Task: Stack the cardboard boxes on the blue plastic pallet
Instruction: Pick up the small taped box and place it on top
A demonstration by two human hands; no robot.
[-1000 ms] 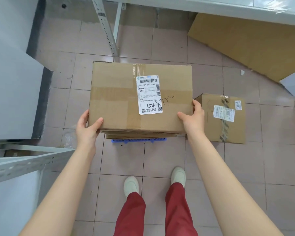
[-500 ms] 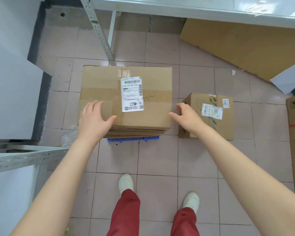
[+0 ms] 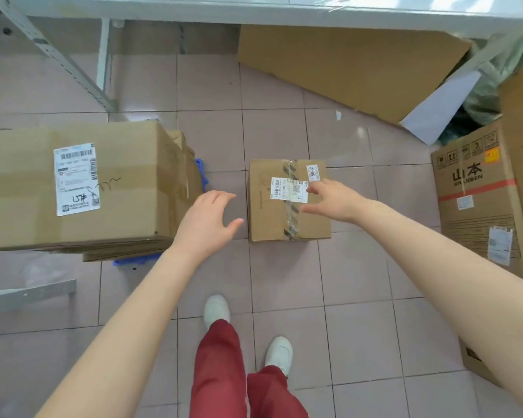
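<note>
Soft, even indoor light fills the scene, bright enough to show every surface without harsh contrast. Shadows are faint: a pale one sits on the floor tiles [image 3: 278,140] beside the small box [image 3: 269,212]. A white gleam marks one tile near the top right, and plastic wrap [image 3: 435,4] on the shelf edge glints. The picture is slightly soft overall, so label print stays unreadable. Straight lines bow near the edges, and both forearms stretch wide toward the bottom corners

I've let go of the big labelled cardboard box [image 3: 73,185] — now frame left — and both my left hand [image 3: 207,220] and right hand [image 3: 334,200] spread over the small taped cardboard box [image 3: 289,200], centre frame.
</note>
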